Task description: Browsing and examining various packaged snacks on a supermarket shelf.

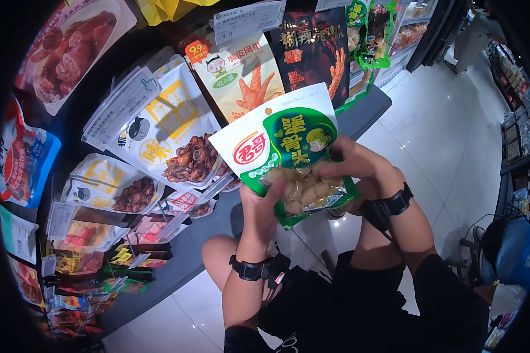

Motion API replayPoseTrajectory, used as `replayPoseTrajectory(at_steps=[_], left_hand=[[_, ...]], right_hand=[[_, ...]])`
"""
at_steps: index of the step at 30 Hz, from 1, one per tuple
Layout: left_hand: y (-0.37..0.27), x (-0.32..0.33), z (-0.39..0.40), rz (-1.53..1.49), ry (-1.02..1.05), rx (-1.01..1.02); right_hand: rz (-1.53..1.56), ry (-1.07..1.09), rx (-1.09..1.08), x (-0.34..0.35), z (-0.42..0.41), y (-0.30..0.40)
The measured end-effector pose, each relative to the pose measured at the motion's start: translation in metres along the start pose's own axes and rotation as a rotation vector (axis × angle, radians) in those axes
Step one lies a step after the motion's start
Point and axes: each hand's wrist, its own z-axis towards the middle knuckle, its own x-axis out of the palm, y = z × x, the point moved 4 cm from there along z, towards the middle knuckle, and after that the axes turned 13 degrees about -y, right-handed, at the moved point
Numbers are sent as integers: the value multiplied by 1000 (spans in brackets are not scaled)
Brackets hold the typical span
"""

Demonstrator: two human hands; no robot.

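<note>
Between my two hands is a green and white snack pouch (298, 150) with a clear window showing pale round pieces. My left hand (260, 207) grips its lower left side, thumb over the front. On the right side, my right hand (353, 161) holds the pouch with its thumb pressed on the window. The pouch's top is tilted towards the shelf, and a hang hole shows in its white header. Just behind it hang a cream chicken-feet pouch (243, 75) and a black pouch (313, 53).
White pouches (172, 128) with pictures of brown food hang at the left behind price tags (126, 101). A grey shelf base (176, 260) runs along the tiled floor (406, 114). At right are another shelf (516, 163) and a person in blue (519, 251).
</note>
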Motion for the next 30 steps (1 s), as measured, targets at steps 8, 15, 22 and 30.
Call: replayPoseTrajectory(at_steps=[8, 15, 22, 30], left_hand=[[6, -9, 21, 297, -71, 132], [1, -9, 31, 503, -133, 207], [-6, 0, 33, 448, -119, 254], [-7, 4, 27, 507, -147, 371]], right_hand=[[169, -82, 28, 12, 22, -12], [227, -171, -52, 13, 30, -14], [222, -188, -62, 16, 33, -21], [201, -315, -174, 24, 32, -17]])
